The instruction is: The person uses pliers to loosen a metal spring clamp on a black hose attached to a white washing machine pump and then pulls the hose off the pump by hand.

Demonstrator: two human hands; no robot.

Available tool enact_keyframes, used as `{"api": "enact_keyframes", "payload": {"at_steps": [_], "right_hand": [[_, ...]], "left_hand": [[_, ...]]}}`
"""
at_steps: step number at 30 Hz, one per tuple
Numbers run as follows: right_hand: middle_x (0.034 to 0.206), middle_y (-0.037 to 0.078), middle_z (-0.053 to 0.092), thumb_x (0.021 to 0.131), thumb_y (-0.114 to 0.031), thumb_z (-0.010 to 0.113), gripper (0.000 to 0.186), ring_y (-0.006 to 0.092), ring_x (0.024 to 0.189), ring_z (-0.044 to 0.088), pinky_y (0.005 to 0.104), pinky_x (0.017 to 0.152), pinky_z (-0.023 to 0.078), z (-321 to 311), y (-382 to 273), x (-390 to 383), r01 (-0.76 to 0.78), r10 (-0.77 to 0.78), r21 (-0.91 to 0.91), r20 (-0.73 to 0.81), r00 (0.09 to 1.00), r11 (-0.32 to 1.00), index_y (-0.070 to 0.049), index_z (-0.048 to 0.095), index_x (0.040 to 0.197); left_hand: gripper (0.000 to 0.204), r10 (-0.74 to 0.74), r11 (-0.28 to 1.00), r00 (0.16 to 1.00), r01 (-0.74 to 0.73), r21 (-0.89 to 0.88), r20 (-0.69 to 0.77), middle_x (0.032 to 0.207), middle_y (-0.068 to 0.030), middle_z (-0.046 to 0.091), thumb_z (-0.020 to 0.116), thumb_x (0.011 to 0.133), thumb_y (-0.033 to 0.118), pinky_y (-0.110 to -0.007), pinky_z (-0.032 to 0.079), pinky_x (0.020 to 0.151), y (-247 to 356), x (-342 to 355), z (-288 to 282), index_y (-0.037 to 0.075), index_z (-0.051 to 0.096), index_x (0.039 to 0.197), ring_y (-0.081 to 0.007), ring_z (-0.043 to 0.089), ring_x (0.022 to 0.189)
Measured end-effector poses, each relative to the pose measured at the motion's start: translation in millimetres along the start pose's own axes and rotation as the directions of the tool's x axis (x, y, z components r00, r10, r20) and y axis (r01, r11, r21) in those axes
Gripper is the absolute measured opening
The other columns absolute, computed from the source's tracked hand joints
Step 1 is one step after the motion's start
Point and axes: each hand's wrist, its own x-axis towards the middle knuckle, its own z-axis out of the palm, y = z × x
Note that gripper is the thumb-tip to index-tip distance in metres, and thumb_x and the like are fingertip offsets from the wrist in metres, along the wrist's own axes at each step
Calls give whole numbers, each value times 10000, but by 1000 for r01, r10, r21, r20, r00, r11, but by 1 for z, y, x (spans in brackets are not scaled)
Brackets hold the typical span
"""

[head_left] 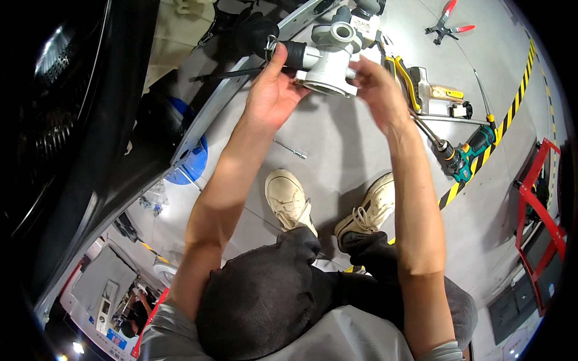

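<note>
A white plastic pump housing [328,66] with a round port on top and a wide round opening below is up in front of me. A black rubber hose [295,54] with a wire clamp joins its left side. My left hand [271,90] grips the housing from the left, thumb up along the hose by the clamp and fingertips under the lower rim. At the other side, my right hand [379,90] has its fingers against or just behind the housing; they are smeared by motion, so their grip is unclear.
A metal panel edge [211,120] runs along the left. On the floor lie a socket tool [292,148], yellow-handled pliers [408,84], a hammer [430,91], a green cordless drill [466,157] and red-handled pliers [445,25]. A red metal frame [539,219] stands far right.
</note>
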Motion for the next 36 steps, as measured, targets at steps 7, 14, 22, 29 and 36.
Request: {"api": "enact_keyframes", "payload": {"at_steps": [7,14,22,29,36], "right_hand": [[1250,119,611,942,-264,647,475,236,1143,581,436,1031,431,32,7,1,-116,65,348,157,986,930,17,523,1305],[1210,129,634,850,-216,774,629,184,1110,597,356,1002,456,22,5,1,-5,-42,251,179,983,968,59,471,1329],[1137,114,643,802,-339,814,757,140,978,574,275,830,434,20,-8,12,145,-136,-24,225,965,989,62,472,1344],[1092,130,637,761,-385,838,838,157,975,569,286,859,441,20,-31,10,262,-216,-251,195,957,932,103,473,1337],[1024,119,649,749,-437,835,816,167,947,580,304,842,453,30,-47,-2,225,-174,-318,183,968,921,86,522,1293]], "left_hand": [[418,-33,964,999,36,265,-15,1265,-113,592,563,997,375,-462,433,1020,8,-6,-7,75,536,1286,-232,556,1165],[262,417,11,909,-13,1000,7,804,-45,676,769,846,197,-281,478,614,57,-51,4,41,660,1026,-139,619,692],[512,-110,-670,677,-591,450,727,1140,-122,644,780,790,258,-426,368,1085,96,-5,33,48,596,1220,-292,586,1135],[466,-204,-764,706,-548,341,679,1030,-142,636,784,744,210,-441,394,1047,95,9,43,34,610,1140,-314,594,1033],[505,-187,-817,754,-476,326,630,950,-142,658,815,679,150,-429,435,960,85,11,49,0,590,1106,-338,612,980]]}}
